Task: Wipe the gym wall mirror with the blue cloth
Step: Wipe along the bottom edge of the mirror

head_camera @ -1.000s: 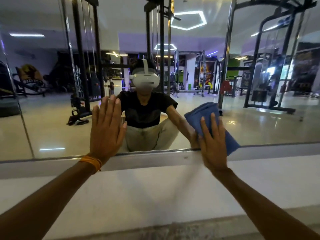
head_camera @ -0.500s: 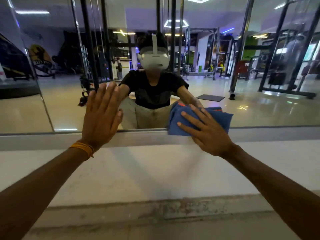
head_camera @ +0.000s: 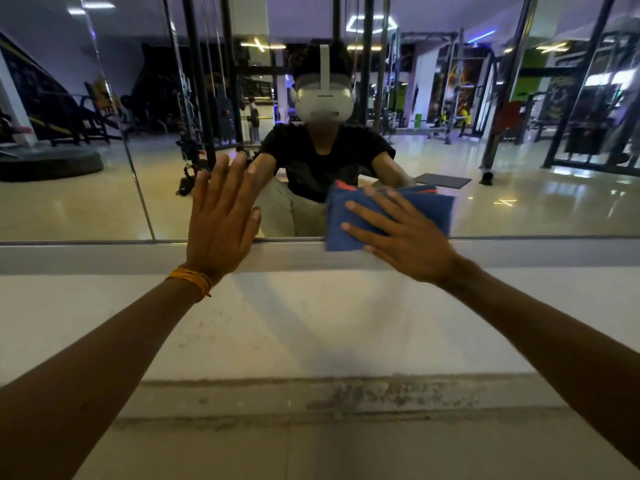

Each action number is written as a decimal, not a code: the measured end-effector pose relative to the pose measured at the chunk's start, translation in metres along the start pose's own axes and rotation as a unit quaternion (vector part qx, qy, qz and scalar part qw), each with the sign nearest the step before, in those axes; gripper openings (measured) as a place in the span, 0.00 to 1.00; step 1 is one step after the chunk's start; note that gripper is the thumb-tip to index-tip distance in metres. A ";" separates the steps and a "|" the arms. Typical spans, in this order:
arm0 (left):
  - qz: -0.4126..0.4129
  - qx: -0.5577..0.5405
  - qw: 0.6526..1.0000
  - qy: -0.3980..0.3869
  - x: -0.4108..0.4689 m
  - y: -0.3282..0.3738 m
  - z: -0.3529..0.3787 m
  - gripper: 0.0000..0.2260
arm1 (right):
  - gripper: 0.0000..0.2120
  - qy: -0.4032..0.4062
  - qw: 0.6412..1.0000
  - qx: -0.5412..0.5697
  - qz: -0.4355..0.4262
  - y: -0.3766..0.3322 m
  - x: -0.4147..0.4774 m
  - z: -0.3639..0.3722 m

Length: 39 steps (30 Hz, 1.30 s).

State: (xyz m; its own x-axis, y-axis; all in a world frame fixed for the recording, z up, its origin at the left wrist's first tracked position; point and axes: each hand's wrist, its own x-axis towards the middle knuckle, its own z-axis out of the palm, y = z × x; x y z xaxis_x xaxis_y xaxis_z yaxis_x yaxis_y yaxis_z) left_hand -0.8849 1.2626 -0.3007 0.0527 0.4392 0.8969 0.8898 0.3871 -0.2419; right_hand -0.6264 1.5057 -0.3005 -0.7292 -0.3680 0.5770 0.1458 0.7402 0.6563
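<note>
A gym: the wall mirror [head_camera: 69, 209] reflects steel racks [head_camera: 583, 81] and, seemingly, a cable machine [head_camera: 199, 81].

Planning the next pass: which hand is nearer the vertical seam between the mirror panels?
Left. The left hand lies flat on the mirror right of the seam; the right hand presses the blue cloth farther right.

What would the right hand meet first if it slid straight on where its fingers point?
Probably the left hand. The right hand, flat on the blue cloth, points up-left along the mirror; only bare glass lies between them.
</note>
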 end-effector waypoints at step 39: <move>-0.018 0.013 0.998 0.059 0.179 0.000 -0.030 0.31 | 0.27 0.271 0.865 0.001 0.423 0.164 0.148 -0.098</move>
State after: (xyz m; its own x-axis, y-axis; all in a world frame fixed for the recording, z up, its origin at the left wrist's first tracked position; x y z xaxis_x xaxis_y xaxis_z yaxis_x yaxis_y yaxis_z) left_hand -0.8620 1.3164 -0.1289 0.0745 0.3264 0.9423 0.8799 0.4231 -0.2161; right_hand -0.6451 1.5171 -0.0595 0.0582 0.0969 0.9936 0.4727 0.8740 -0.1129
